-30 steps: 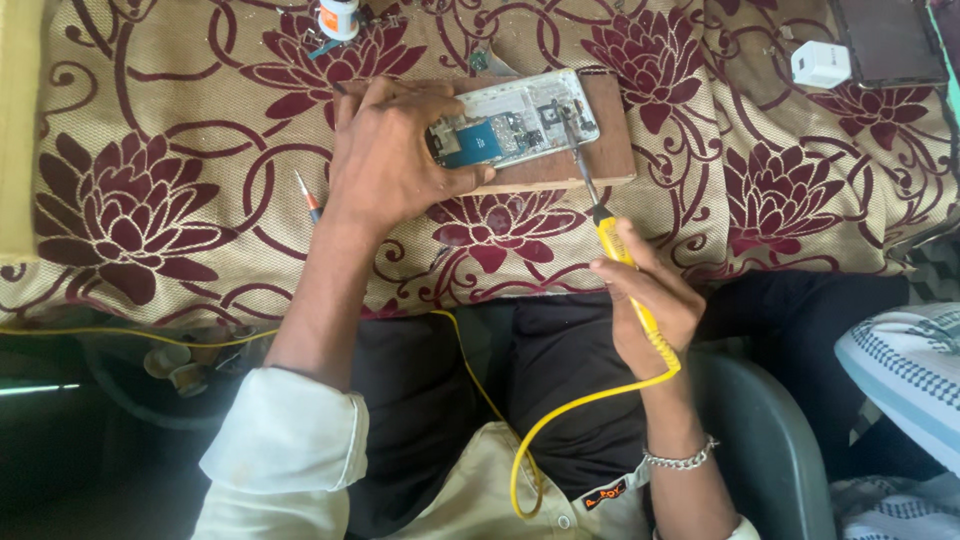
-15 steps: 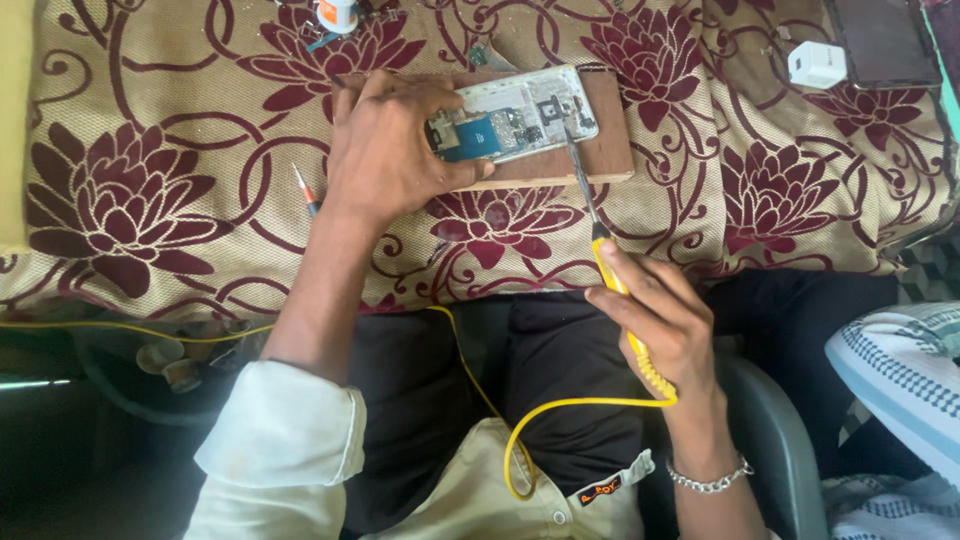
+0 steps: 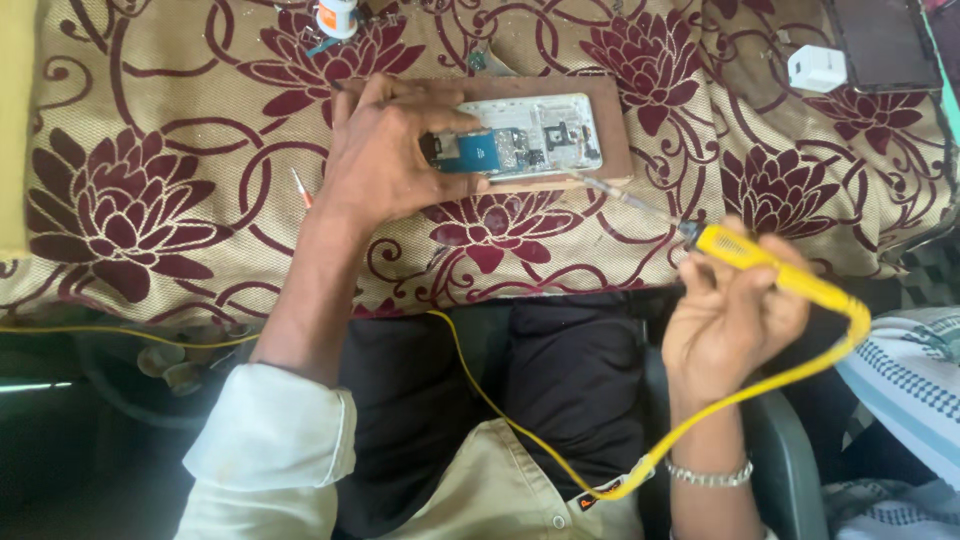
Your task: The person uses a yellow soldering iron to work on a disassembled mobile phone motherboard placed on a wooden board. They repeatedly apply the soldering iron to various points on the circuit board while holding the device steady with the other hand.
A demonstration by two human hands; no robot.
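An opened phone [image 3: 540, 138] with its circuit board showing lies on a brown wooden board [image 3: 612, 120] on the flowered cloth. My left hand [image 3: 385, 160] presses on the phone's left end, fingers over the blue part. My right hand [image 3: 735, 315] grips the yellow handle of a soldering iron [image 3: 745, 250]. The iron's metal tip [image 3: 600, 187] points up-left and hovers at the board's lower right edge, off the phone. A yellow cord [image 3: 760, 390] loops from the handle down past my wrist.
A small white charger block [image 3: 817, 68] and a dark flat device [image 3: 885, 42] lie at the back right. An orange-and-white bottle [image 3: 337, 15] stands at the back. A thin red tool [image 3: 301, 187] lies left of my left wrist. Checked cloth [image 3: 910, 370] sits at right.
My right hand has drawn the soldering iron away from the phone, down and to the right, tilting it flatter. The left hand has stayed on the phone.
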